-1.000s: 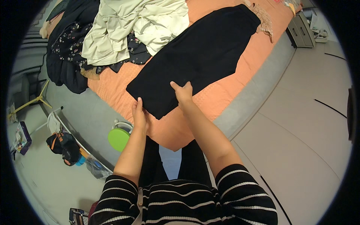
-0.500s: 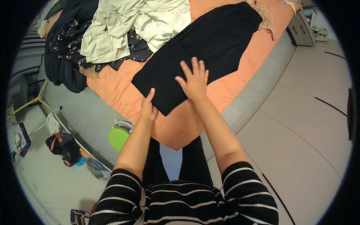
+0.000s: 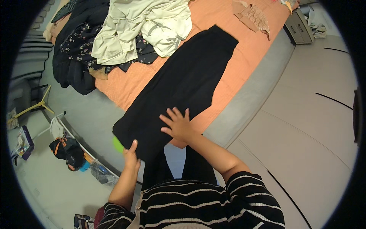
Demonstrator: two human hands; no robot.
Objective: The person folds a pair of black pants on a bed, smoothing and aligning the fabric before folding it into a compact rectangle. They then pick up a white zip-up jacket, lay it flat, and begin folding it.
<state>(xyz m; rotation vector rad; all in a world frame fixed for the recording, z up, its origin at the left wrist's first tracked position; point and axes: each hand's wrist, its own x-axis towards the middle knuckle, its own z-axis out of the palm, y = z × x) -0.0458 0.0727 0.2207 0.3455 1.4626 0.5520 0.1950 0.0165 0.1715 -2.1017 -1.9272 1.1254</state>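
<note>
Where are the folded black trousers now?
In the head view's centre, the trousers, held by the left hand, lie partly on the bedspread, lower right of the pale clothes.

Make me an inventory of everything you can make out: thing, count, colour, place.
Folded garment: one, black, across the bed, under the hands
Bed cover: one, orange, top centre
Pale clothes: count unclear, cream, upper left
Dark clothes: count unclear, black, some flowered, upper left
Lace garment: one, peach, upper right of bed
Round object: one, green, mostly hidden by the folded garment
Cabinet: one, grey, upper right
Panels: several, beige, right
Curtain: one, grey, far left
Stand: one, yellow, left
Box: one, purple and white, far left
Plastic bag: one, clear, lower left
Striped top: one, black and white, bottom
Left hand: one, bare, gripping garment's near end
Right hand: one, bare, spread on garment
</note>
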